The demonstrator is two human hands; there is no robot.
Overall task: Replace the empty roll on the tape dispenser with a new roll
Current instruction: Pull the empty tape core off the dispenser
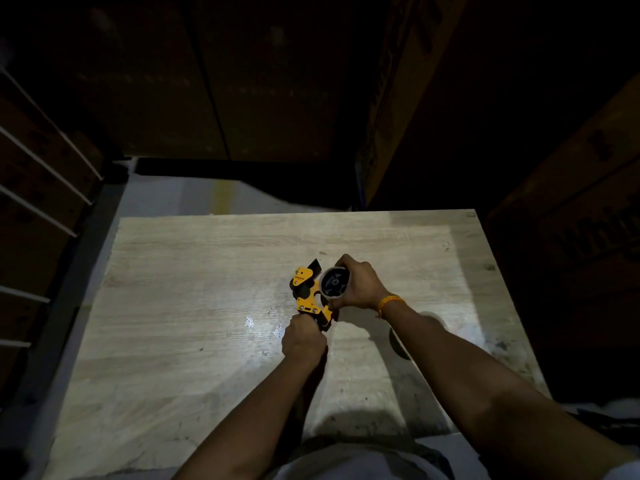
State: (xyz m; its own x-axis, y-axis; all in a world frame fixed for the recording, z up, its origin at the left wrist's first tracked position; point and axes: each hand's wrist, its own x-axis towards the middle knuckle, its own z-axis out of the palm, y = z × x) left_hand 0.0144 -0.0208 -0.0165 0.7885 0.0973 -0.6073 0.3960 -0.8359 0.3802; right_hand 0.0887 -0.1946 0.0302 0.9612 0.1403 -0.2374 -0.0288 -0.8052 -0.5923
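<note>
Both grips clenched: left hand (303, 336) on tape dispenser (309, 295) handle, right hand (362, 285) around its roll (334, 283).

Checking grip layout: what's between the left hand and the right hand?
The yellow tape dispenser bridges them in the head view: left hand holds its handle, right hand wraps the roll on its spindle.

lit wooden table (180, 306), dark cardboard boxes (571, 244)
</note>
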